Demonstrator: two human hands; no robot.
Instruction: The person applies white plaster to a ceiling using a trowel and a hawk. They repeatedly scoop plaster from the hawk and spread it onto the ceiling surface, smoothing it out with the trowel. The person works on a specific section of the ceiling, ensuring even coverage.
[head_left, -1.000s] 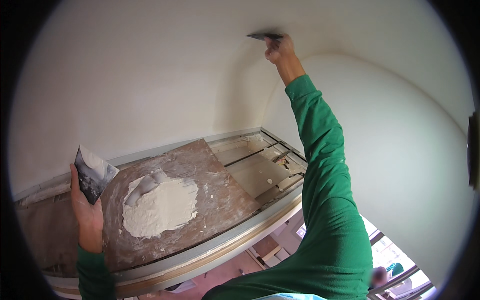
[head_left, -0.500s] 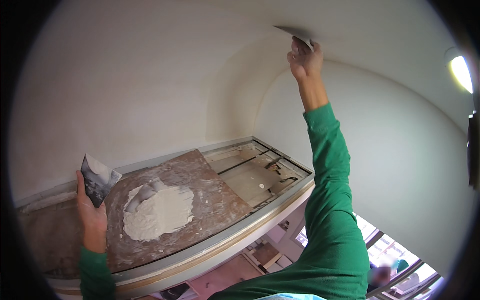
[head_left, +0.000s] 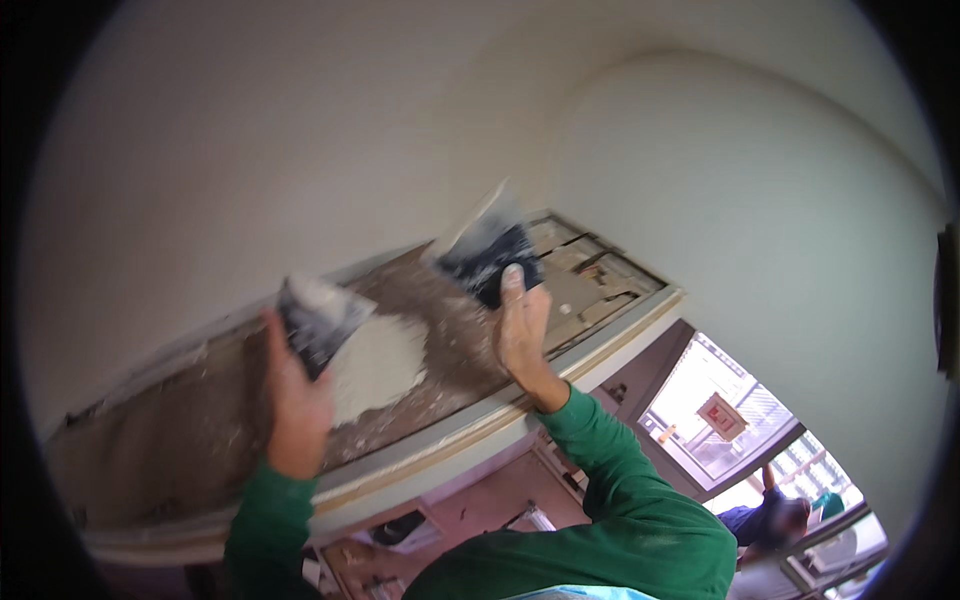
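My left hand [head_left: 298, 405] is closed round a black-and-silver putty knife [head_left: 318, 325], its wide blade smeared with white filler. To its right, my right hand [head_left: 524, 335] grips a second putty knife [head_left: 490, 245], thumb laid on the black part and a pale coat along the blade's edge. Both knives are apart, held up over a stained brown board [head_left: 455, 335]. On that board lies a flat heap of white filler [head_left: 380, 365], partly hidden behind my left hand and its knife.
The board rests in a metal-edged ledge [head_left: 470, 425] against a plain wall [head_left: 270, 150]. An opened panel frame with dark bars [head_left: 590, 270] sits at its right end. Below lies a room with a window [head_left: 720, 405] and another person [head_left: 770, 520] at lower right.
My right hand has come down from the upper wall or ceiling with its putty knife, now over the board. My left hand has shifted right. The whole view has tilted.
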